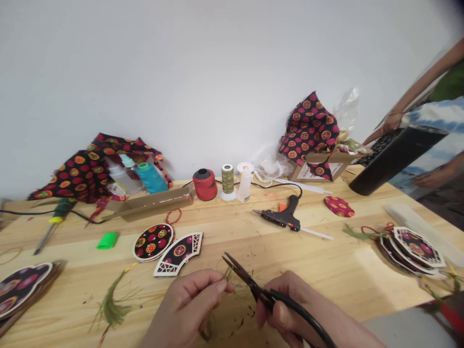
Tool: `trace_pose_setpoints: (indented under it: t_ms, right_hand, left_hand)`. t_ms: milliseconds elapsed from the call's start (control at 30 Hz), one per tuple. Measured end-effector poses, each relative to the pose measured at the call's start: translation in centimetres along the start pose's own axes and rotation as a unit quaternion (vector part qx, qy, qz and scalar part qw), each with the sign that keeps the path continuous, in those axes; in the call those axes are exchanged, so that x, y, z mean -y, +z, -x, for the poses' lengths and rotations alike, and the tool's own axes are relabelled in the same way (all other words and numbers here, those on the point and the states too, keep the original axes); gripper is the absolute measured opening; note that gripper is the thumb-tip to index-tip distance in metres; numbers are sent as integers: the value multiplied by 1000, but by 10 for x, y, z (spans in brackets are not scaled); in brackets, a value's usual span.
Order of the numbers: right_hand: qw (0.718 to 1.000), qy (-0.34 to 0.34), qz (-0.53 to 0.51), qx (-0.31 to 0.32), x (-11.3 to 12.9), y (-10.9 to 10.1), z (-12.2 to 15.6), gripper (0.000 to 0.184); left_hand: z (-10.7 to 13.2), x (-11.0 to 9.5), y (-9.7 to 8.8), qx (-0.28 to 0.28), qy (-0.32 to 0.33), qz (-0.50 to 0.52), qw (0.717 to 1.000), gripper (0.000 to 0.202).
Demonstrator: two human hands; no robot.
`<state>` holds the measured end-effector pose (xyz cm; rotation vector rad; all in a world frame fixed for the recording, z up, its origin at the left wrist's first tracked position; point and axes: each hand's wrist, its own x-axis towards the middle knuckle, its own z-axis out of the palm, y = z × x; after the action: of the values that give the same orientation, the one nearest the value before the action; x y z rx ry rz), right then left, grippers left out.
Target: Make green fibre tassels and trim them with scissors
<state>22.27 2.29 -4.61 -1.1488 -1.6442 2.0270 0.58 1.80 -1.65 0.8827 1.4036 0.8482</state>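
Note:
Thumb and fingers of my left hand [195, 302] pinch a thin bundle of olive-green thread [228, 274] near the table's front edge. My right hand [290, 302] grips black-handled scissors [250, 280], whose slightly parted blades reach up and left beside the thread. To the left lies an olive tassel [115, 304] with a yellow tie. Beyond my hands rest a fan-shaped ornament [180, 253] and a round ornament [153, 241], both faced with patterned fabric and edged in pale wood. Dark and green clippings are scattered under the scissors.
A glue gun [281, 215] lies behind my right hand, its cord running back. Along the wall stand a red thread spool [205, 184] and an olive spool [227, 181]. Stacked ornaments [416, 249] sit right. A black roll [397, 157] leans near another person's arm [427, 82].

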Motion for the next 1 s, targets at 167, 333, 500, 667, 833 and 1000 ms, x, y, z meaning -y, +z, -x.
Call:
trace_pose_setpoints:
  t_ms: [167,333,500,667,833,1000]
  right_hand:
    - [1000,-10,-19,-13,-6,1,-2,66]
    - [1000,-7,-28,-12,-6,0,-4,64]
    - [999,15,-21,-23,-6,1,-4,67]
    - [999,-11,-18,-26,-4,-1,0,65]
    - [972,38,186,-139,19,-12,15,44]
    - [783,83,561,-254,15,-40,30,16]
  left_hand:
    - [-1,1,-1,13,-4,5,1000,27]
    - [-1,3,-3,8,-7,14,1000,26]
    - [0,3,-3,4,-6,18,1000,27]
    - [-2,2,-5,-20,-9,50,999,25]
    - [-3,1,-13,-64,-3,129,990,20]
    - [-3,0,-21,-95,-4,207,974,17]
